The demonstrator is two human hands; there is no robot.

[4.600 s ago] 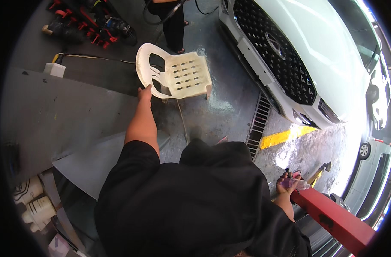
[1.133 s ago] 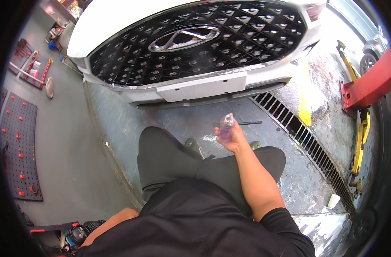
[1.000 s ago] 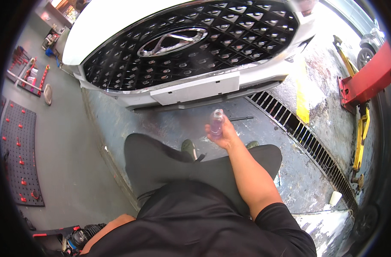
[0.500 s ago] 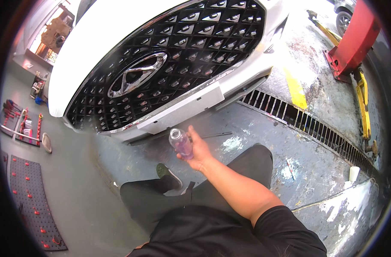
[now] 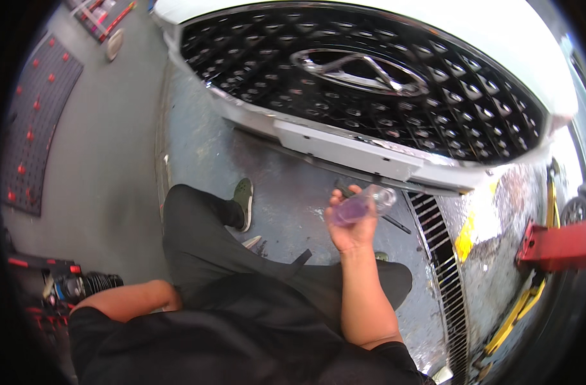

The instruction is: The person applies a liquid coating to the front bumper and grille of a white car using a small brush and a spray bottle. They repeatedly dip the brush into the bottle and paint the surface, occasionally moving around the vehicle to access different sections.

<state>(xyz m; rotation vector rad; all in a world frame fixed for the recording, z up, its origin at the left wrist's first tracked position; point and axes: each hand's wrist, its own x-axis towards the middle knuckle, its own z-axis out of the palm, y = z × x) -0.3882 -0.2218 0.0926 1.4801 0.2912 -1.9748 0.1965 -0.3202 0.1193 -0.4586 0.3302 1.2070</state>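
My right hand [image 5: 352,236] is closed around a clear bottle [image 5: 381,199] with purple liquid in it, tilted with its neck to the right. The hand is above the floor, just in front of a white car's bumper [image 5: 344,151], and apart from it. Above the bumper is a black grille [image 5: 261,70] with small chrome pieces, and a chrome oval emblem [image 5: 360,72] sits in its middle. My left arm [image 5: 129,299] is bent at my side; its hand is hidden behind my body.
A floor drain grate [image 5: 448,276] runs along the right. Beyond it are a red lift post [image 5: 556,246] and a yellow lift arm [image 5: 516,317]. To the left lies a black pegboard [image 5: 39,128] with red hooks. A dark rod [image 5: 395,224] lies near the bumper.
My view has swung left, so the car appears further right and the pegboard higher. My right hand has turned the bottle from nearly upright to tilted rightward. My left arm has come into view.
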